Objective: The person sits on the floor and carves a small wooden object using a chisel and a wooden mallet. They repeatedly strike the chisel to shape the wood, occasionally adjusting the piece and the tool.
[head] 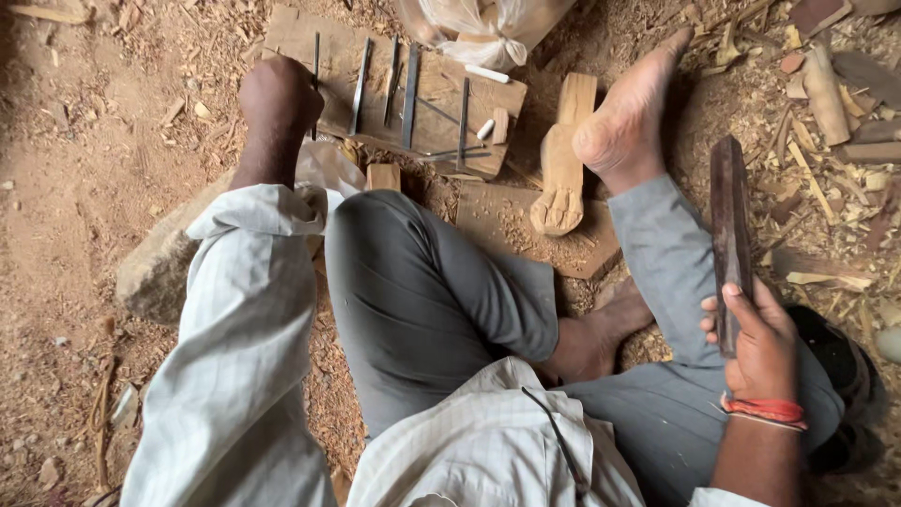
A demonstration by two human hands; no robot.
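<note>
left hand: reaching to the far left of the scene, fingers closing around a thin metal chisel; only the back of the fist is showing.
chisel: standing nearly upright in the fist, its lower end resting on the tool board.
tool board: lying flat on the ground at the far side, carrying a row of other chisels laid side by side.
right hand: sitting near right, fingers wrapping the lower end of a dark wooden stick, thumb pressing on its face.
stick: pointing away from the person, held clear of the ground.
carved wood piece: lying between the tool board and the near flat plank, touching the heel of the raised foot.
legs: folding crosswise, in grey trousers.
ground: covered in wood chips, thickest at the far right.
plastic bag: sitting at the far edge, beyond the tool board.
stone: lying left, beside the left sleeve.
</note>
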